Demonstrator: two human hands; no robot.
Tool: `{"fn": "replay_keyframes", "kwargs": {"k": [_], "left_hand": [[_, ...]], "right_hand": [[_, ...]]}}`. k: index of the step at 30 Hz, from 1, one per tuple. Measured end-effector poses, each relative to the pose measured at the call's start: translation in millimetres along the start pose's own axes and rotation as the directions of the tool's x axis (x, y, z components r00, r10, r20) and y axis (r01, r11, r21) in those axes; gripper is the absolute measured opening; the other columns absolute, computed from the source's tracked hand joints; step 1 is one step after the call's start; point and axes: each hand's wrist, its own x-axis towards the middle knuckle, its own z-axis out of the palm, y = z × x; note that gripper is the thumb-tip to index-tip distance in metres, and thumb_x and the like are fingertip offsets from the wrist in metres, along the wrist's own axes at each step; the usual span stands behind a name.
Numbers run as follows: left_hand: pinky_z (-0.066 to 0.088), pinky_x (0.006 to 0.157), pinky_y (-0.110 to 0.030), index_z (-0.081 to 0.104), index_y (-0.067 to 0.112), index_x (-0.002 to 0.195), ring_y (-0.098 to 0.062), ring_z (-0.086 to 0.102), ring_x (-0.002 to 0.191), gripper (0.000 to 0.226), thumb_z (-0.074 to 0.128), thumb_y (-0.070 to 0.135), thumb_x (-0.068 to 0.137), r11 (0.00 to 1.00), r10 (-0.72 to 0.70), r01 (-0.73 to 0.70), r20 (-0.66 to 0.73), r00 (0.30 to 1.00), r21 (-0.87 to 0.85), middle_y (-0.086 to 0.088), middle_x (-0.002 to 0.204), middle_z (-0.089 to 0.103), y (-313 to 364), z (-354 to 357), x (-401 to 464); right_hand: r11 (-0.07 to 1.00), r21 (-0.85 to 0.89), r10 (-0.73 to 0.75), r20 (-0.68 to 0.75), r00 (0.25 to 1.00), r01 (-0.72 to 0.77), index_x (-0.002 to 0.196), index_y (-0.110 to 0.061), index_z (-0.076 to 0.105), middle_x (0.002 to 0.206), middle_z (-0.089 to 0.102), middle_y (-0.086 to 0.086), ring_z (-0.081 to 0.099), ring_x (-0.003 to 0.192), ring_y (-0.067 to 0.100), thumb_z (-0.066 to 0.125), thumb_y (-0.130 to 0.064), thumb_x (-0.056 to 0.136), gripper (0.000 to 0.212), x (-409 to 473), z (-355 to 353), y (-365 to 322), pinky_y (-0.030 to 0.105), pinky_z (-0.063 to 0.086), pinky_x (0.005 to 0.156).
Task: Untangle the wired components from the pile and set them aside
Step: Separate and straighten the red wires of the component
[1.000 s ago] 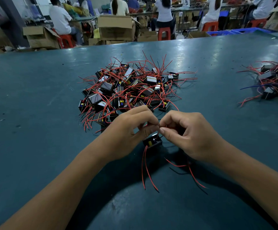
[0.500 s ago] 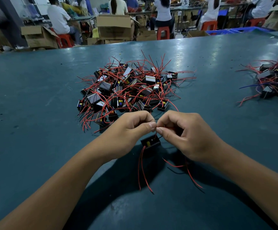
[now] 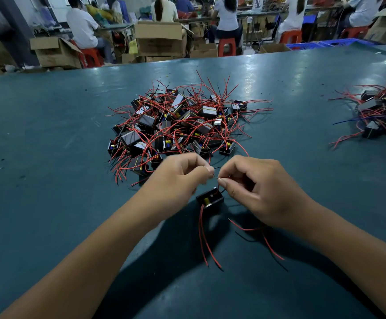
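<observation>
A tangled pile (image 3: 178, 125) of small black box components with red and black wires lies on the teal table (image 3: 49, 180) just beyond my hands. One black component (image 3: 210, 199) hangs a little above the table between my hands, its red wires trailing toward me. My left hand (image 3: 178, 180) pinches a thin wire end at its fingertips. My right hand (image 3: 256, 187) pinches the wire rising from that component, and more red and black wires trail out beneath its palm.
A second, smaller heap (image 3: 383, 113) of the same wired components sits at the table's right edge. Beyond the far table edge stand cardboard boxes (image 3: 159, 38), red stools and several seated people at benches.
My hands have drawn slightly apart, opening a small gap between the fingertips. The component now hangs more in the open below them.
</observation>
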Motion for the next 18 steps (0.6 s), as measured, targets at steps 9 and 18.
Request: {"fn": "replay_keyframes", "kwargs": {"k": [9, 18], "left_hand": [[0.046, 0.074, -0.023, 0.077, 0.01, 0.095, -0.008, 0.058, 0.084, 0.008, 0.075, 0.013, 0.087, 0.584, 0.67, -0.597, 0.089, 0.737, 0.551, 0.001, 0.094, 0.063, -5.8, -10.2, 8.6], [0.049, 0.07, -0.04, 0.075, 0.008, 0.096, -0.026, 0.06, 0.084, 0.016, 0.063, 0.018, 0.098, 0.408, 0.713, -0.632, 0.202, 0.671, 0.659, -0.004, 0.096, 0.066, -3.2, -8.9, 8.0]], "right_hand": [[0.973, 0.205, 0.105, 0.01, 0.994, -0.105, 0.084, -0.022, 0.061, 0.056, 0.044, -0.012, 0.038, 0.05, 0.005, 0.064, -0.019, 0.092, 0.009, -3.0, -4.8, 8.3, 0.011, 0.031, 0.053], [0.97, 0.216, 0.107, 0.03, 0.994, -0.111, 0.086, -0.019, 0.063, 0.058, 0.047, -0.014, 0.039, 0.05, 0.003, 0.064, -0.019, 0.092, 0.006, -3.0, -5.0, 7.8, 0.007, 0.03, 0.054]]}}
